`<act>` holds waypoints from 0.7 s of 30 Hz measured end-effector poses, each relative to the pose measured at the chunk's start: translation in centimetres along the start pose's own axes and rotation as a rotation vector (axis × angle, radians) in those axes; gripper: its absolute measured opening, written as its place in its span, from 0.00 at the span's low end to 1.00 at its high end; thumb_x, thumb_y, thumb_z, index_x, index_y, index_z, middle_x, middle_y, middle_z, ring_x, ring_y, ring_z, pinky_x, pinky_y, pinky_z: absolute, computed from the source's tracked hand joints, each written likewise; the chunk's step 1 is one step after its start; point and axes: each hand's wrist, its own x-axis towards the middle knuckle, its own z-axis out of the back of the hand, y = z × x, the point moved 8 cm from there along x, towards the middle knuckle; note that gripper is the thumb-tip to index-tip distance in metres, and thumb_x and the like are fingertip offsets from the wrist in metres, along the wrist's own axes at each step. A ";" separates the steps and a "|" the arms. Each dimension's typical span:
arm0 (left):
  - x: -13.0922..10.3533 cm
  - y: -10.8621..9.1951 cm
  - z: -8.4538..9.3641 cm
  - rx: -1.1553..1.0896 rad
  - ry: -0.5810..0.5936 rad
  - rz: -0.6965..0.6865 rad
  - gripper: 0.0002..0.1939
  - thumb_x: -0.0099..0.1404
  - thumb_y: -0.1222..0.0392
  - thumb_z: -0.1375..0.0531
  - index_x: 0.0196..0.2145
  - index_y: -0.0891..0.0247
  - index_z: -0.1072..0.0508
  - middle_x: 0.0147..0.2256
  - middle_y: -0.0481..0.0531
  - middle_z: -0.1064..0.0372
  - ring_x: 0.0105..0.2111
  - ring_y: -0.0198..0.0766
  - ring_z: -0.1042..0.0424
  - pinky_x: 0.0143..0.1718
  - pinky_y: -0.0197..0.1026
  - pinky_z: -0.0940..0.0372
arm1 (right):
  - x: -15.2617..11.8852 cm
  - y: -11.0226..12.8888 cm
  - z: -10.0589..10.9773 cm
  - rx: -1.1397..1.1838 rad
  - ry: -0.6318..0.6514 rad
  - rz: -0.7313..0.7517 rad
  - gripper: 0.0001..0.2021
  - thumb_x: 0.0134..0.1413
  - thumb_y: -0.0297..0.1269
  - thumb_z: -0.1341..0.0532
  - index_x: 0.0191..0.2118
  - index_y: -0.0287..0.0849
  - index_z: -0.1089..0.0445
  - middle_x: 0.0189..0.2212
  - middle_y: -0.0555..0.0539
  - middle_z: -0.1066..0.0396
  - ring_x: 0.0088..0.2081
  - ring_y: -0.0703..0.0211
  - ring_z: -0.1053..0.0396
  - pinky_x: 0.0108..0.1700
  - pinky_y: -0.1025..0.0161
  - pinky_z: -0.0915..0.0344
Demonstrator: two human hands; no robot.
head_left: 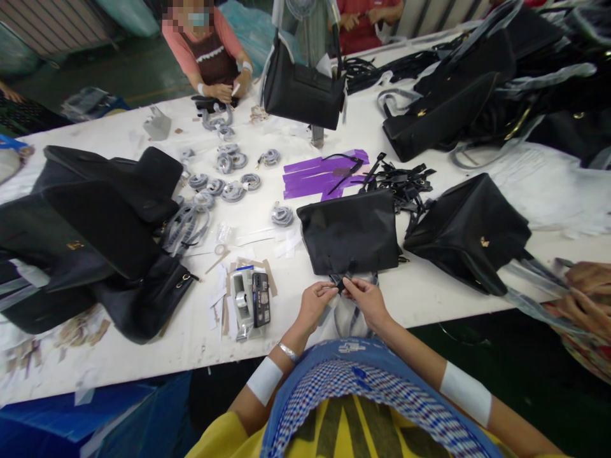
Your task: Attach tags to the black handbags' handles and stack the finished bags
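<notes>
A black handbag point(348, 232) lies flat on the table in front of me, its near edge toward my body. My left hand point(317, 301) pinches one side of a small black strap point(340, 284) at that edge. From the other side, my right hand point(366, 299) pinches the same strap between thumb and fingers. Plastic-wrapped handles point(344, 315) hang from the bag below my hands, over the table's front edge. The exact fastening between my fingertips is too small to make out.
Black bags point(90, 235) are heaped at left, more point(443, 95) at back right. A tape dispenser point(242, 302) and a phone point(261, 299) lie left of my hands. Coiled grey-wrapped straps point(233, 191), purple strips point(310, 178) and black straps point(405, 181) lie beyond. A co-worker's hand point(589, 299) is at right.
</notes>
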 end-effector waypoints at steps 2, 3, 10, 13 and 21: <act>0.1 -0.5 -0.1 0.033 0.021 -0.033 0.19 0.53 0.52 0.34 0.39 0.67 0.24 0.35 0.56 0.24 0.35 0.39 0.27 0.39 0.39 0.36 | 0.0 -0.3 0.0 0.028 -0.006 -0.030 0.18 0.38 0.54 0.31 0.26 0.42 0.26 0.21 0.49 0.27 0.26 0.57 0.31 0.34 0.60 0.34; 0.1 -0.9 0.0 0.066 0.032 -0.064 0.18 0.56 0.51 0.36 0.40 0.66 0.24 0.37 0.57 0.24 0.38 0.40 0.27 0.41 0.39 0.36 | -0.1 -0.4 -0.1 0.045 -0.007 -0.041 0.18 0.38 0.53 0.31 0.26 0.42 0.26 0.21 0.49 0.27 0.27 0.57 0.31 0.34 0.60 0.34; -1.2 -0.9 1.2 0.315 0.195 -0.047 0.18 0.57 0.46 0.38 0.37 0.64 0.23 0.36 0.55 0.24 0.38 0.42 0.28 0.40 0.39 0.36 | -0.3 -0.9 0.1 0.141 -0.032 -0.085 0.16 0.37 0.50 0.29 0.25 0.42 0.27 0.22 0.50 0.29 0.27 0.58 0.31 0.34 0.61 0.33; -1.6 0.1 1.8 0.262 0.202 0.022 0.20 0.53 0.47 0.35 0.35 0.67 0.24 0.33 0.55 0.24 0.32 0.39 0.28 0.34 0.37 0.37 | -0.3 -0.7 0.0 0.139 -0.035 -0.086 0.17 0.36 0.51 0.29 0.25 0.42 0.28 0.22 0.50 0.29 0.27 0.58 0.31 0.34 0.61 0.33; -2.0 0.9 1.3 0.160 0.260 0.089 0.22 0.48 0.47 0.31 0.35 0.68 0.24 0.29 0.54 0.26 0.27 0.35 0.30 0.30 0.35 0.39 | -0.2 -1.1 0.1 0.186 -0.047 -0.091 0.16 0.36 0.50 0.29 0.26 0.43 0.27 0.23 0.50 0.29 0.28 0.57 0.30 0.35 0.60 0.31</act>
